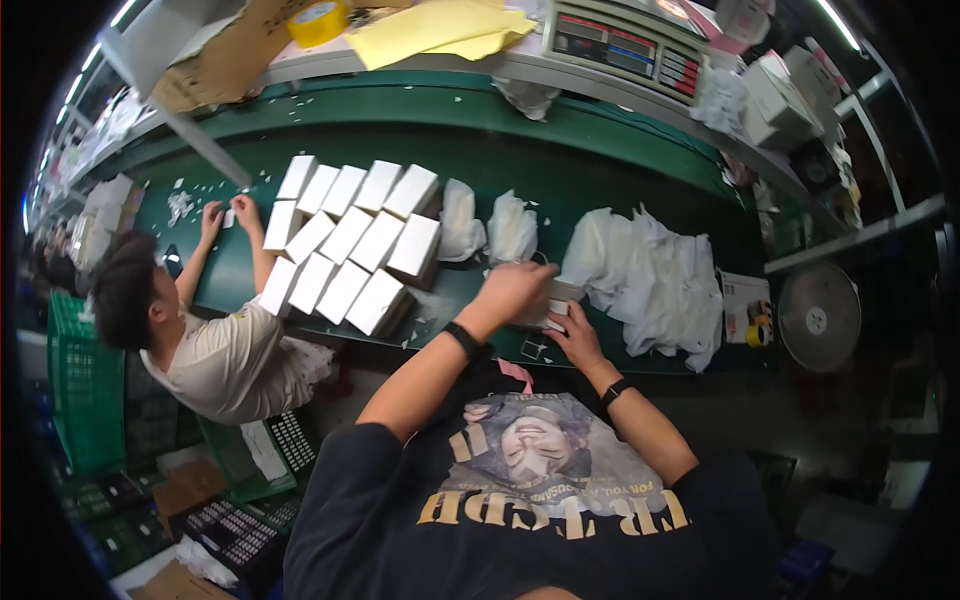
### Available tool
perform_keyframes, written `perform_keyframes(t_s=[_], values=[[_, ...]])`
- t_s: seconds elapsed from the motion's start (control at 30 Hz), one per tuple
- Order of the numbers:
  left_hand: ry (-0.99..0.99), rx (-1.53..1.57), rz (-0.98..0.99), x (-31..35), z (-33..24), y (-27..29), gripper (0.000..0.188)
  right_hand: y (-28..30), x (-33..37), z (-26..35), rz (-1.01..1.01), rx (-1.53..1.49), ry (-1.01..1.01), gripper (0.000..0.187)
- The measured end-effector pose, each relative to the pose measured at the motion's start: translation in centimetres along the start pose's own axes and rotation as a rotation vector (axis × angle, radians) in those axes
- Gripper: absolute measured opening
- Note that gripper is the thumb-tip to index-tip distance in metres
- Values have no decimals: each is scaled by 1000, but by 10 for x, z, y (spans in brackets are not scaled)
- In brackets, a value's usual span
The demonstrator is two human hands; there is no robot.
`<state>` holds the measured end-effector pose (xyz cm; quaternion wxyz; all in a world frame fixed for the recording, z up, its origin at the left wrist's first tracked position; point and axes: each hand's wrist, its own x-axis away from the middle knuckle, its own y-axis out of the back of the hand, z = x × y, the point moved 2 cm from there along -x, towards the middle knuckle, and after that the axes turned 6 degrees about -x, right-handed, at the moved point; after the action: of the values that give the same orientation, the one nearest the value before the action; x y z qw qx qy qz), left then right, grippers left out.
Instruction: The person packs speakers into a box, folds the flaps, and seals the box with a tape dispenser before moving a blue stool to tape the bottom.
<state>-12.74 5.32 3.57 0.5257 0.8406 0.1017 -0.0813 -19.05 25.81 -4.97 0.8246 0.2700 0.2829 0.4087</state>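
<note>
A small white box [563, 293] is between my two hands at the near edge of the green bench. My left hand [512, 294] is closed over its left end, fingers curled and partly hidden. My right hand [577, 336] grips its near right side with thumb and fingers. Just beyond my left hand lie two white plastic-wrapped packets [512, 227]. A larger pile of white plastic-wrapped packets [655, 280] lies to the right of the box. Left of my hands, several white boxes [348, 234] stand in close rows.
At the left a co-worker [215, 350] leans over the bench, handling a small white piece. A shelf above the bench carries a scale [627, 48], yellow sheets [440, 32] and a yellow tape roll [318, 22]. A round metal disc [818, 318] stands at the right; green crates [85, 380] are lower left.
</note>
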Motion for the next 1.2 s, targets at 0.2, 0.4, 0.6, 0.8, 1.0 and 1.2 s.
perform_keyframes(t_s=[0.2, 0.4, 0.6, 0.8, 1.0, 1.2], values=[[-54, -91, 128, -10, 5, -17, 19, 3, -1, 2, 76, -103, -129, 41], [62, 78, 151, -8, 6, -5, 17, 13, -8, 3, 178, -144, -153, 40], [113, 262, 174, 0, 9, -5, 19, 6, 0, -2, 191, -180, -139, 42], [330, 670, 23, 12, 20, -7, 22, 4, 6, -2, 175, -177, -159, 43], [641, 717, -135, 83, 84, -37, 56, 4, 23, 6, 163, -23, 112, 44], [518, 1095, 486, 149, 35, -43, 67, 3, 58, 5, 100, -271, 12, 58]])
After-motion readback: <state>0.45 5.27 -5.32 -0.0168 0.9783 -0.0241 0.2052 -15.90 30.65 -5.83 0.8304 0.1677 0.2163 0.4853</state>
